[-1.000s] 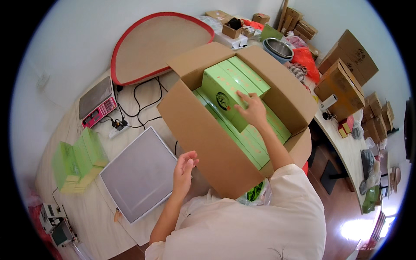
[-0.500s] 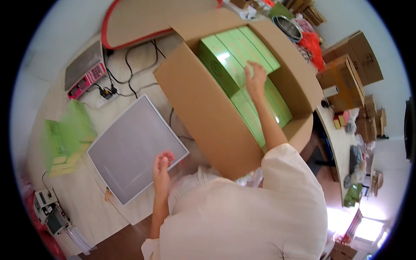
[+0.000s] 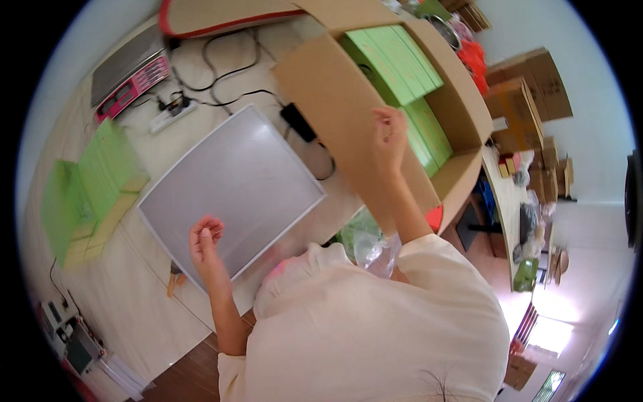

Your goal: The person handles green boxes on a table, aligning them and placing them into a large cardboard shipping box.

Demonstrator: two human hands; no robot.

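Note:
My left hand [image 3: 206, 242] hovers over the near edge of a grey panel with a white rim [image 3: 234, 181], fingers loosely bent and holding nothing. In front of the long left flap of a large brown carton [image 3: 328, 100] is my right hand [image 3: 390, 137], raised, its fingers half curled and apart with nothing in them. Inside the carton lie several light green boxes [image 3: 392, 60], set in a higher stack at the far side and a lower one nearer. Two more groups of green boxes or cards [image 3: 107, 157] stand on the table left of the panel, slightly blurred.
A scale with a pink keypad [image 3: 134, 87] and a white power strip [image 3: 173, 117] sit at the back left. Black cables and an adapter [image 3: 297, 122] lie between panel and carton. A clear plastic bag [image 3: 375, 248] is close to my body. Brown cartons [image 3: 512, 114] stand at right.
My right hand has come away from the green boxes, out over the carton's left flap. The left hand has moved left along the panel. The whole view has shifted somewhat.

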